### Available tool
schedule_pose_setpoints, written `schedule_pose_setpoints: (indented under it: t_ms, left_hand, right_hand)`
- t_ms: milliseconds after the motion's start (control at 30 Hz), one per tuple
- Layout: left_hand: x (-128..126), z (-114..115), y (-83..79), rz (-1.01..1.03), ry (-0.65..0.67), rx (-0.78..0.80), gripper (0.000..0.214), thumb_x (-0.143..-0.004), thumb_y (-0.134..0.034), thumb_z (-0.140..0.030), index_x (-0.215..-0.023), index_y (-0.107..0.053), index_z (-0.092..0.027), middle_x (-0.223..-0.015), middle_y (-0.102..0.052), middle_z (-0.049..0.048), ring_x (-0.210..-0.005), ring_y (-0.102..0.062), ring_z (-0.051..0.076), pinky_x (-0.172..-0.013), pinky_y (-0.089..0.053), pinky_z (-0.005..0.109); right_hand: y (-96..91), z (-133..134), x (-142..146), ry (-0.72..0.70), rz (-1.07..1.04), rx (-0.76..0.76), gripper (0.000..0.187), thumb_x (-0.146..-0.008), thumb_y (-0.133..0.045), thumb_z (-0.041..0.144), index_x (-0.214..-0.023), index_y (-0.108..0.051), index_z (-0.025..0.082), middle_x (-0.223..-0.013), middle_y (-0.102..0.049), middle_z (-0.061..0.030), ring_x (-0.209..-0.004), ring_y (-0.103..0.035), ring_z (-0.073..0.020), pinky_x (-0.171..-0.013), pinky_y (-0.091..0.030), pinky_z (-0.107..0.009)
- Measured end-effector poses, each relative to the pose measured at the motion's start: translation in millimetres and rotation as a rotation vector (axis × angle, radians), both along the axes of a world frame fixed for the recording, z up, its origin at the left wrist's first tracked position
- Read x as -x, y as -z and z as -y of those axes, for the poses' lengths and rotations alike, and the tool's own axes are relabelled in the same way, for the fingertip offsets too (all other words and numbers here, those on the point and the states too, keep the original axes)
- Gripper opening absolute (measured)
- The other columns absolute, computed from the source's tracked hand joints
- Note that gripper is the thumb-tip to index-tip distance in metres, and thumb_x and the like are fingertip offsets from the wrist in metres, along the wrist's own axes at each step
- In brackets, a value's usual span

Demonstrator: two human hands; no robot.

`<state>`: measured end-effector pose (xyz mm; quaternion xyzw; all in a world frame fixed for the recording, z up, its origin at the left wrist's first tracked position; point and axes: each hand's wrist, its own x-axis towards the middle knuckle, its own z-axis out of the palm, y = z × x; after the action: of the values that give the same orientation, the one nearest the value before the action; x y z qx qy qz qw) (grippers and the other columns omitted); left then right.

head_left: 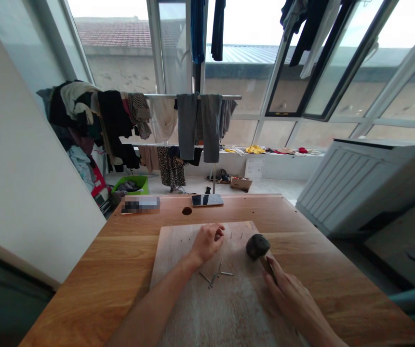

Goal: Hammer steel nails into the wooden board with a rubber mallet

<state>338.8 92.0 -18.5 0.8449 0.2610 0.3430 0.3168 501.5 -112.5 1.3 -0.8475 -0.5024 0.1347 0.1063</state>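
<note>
My right hand [289,289] is wrapped round the handle of a hammer with a thick dark head [258,246], held over the right edge of a worn wooden board [207,318]. Near the board's far edge my left hand [207,242] is closed, thumb and fingertips pinched together; I cannot make out what is between them. Just right of those fingertips, two thin nails [231,235] stand upright in the board. Several loose nails [212,278] lie in a small heap on the board, nearer to me. Small dark spots [181,240] mark its far left part.
The board lies on a wooden table [120,255] with a round hole [187,211]. A phone [207,200] and a blurred flat item [140,205] lie along its far edge. Beyond are a clothes rack [193,97], a green basket [140,184] and a white ribbed cabinet [352,178] at right.
</note>
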Motion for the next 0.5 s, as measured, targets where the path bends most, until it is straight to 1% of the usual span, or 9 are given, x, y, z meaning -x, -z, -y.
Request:
schedule_pose_setpoints:
  t_ms: [67, 167, 233, 300, 367, 433, 500]
  left_hand:
    - [0, 0, 0.7, 0.000, -0.010, -0.005, 0.026, -0.076, -0.061, -0.004, -0.098, -0.066, -0.017, -0.086, -0.069, 0.0035, -0.081, -0.066, 0.016, -0.079, -0.055, 0.029]
    - [1, 0, 0.2, 0.002, -0.031, 0.002, 0.027, -0.075, -0.061, -0.005, -0.098, -0.066, -0.017, -0.085, -0.069, 0.0033, -0.081, -0.066, 0.017, -0.079, -0.055, 0.029]
    - [2, 0, -0.9, 0.001, -0.040, 0.015, 0.027, -0.074, -0.061, -0.006, -0.099, -0.065, -0.017, -0.085, -0.068, 0.0032, -0.081, -0.065, 0.017, -0.080, -0.054, 0.029]
    - [1, 0, -1.9, -0.007, -0.049, 0.023, 0.028, -0.074, -0.061, -0.006, -0.100, -0.066, -0.016, -0.085, -0.069, 0.0033, -0.082, -0.065, 0.017, -0.081, -0.054, 0.030]
    - [1, -1, -2.0, -0.017, -0.057, 0.023, 0.029, -0.074, -0.060, -0.005, -0.100, -0.066, -0.016, -0.086, -0.069, 0.0032, -0.083, -0.065, 0.018, -0.083, -0.053, 0.031]
    - [0, -1, -1.1, -0.018, -0.059, 0.024, 0.030, -0.073, -0.060, -0.005, -0.101, -0.066, -0.017, -0.085, -0.069, 0.0027, -0.081, -0.064, 0.017, -0.083, -0.052, 0.032]
    - [0, -2, 0.4, -0.007, -0.048, 0.026, 0.031, -0.073, -0.060, -0.005, -0.102, -0.066, -0.017, -0.084, -0.069, 0.0019, -0.079, -0.064, 0.017, -0.082, -0.052, 0.030]
  right_hand:
    - [-1.7, -3, -1, -0.004, -0.021, -0.055, 0.058, -0.091, -0.031, 0.037, -0.143, -0.044, 0.015, -0.129, -0.066, -0.0139, -0.112, -0.065, -0.0291, -0.092, -0.049, -0.041]
    - [-8.2, -10, 3, -0.020, -0.082, -0.165, 0.051, -0.091, -0.034, 0.038, -0.136, -0.052, 0.021, -0.108, -0.075, -0.0095, -0.096, -0.071, -0.0255, -0.078, -0.052, -0.033]
    - [-15.7, -16, 9, -0.041, -0.126, -0.211, 0.049, -0.091, -0.034, 0.039, -0.133, -0.054, 0.022, -0.096, -0.077, -0.0073, -0.088, -0.072, -0.0243, -0.071, -0.052, -0.030]
    - [-24.2, -24, 16, -0.076, -0.155, -0.260, 0.047, -0.092, -0.035, 0.040, -0.130, -0.056, 0.023, -0.094, -0.076, -0.0068, -0.086, -0.071, -0.0239, -0.070, -0.051, -0.030]
    - [-31.9, -33, 22, -0.122, -0.167, -0.304, 0.044, -0.092, -0.037, 0.039, -0.127, -0.058, 0.022, -0.099, -0.075, -0.0079, -0.090, -0.070, -0.0244, -0.073, -0.049, -0.030]
    - [-37.6, -43, 27, -0.161, -0.165, -0.310, 0.043, -0.093, -0.036, 0.039, -0.125, -0.058, 0.021, -0.102, -0.074, -0.0093, -0.095, -0.069, -0.0255, -0.077, -0.048, -0.031]
    - [-41.9, -50, 33, -0.173, -0.143, -0.283, 0.043, -0.094, -0.033, 0.038, -0.126, -0.056, 0.020, -0.102, -0.073, -0.0105, -0.097, -0.068, -0.0268, -0.078, -0.046, -0.033]
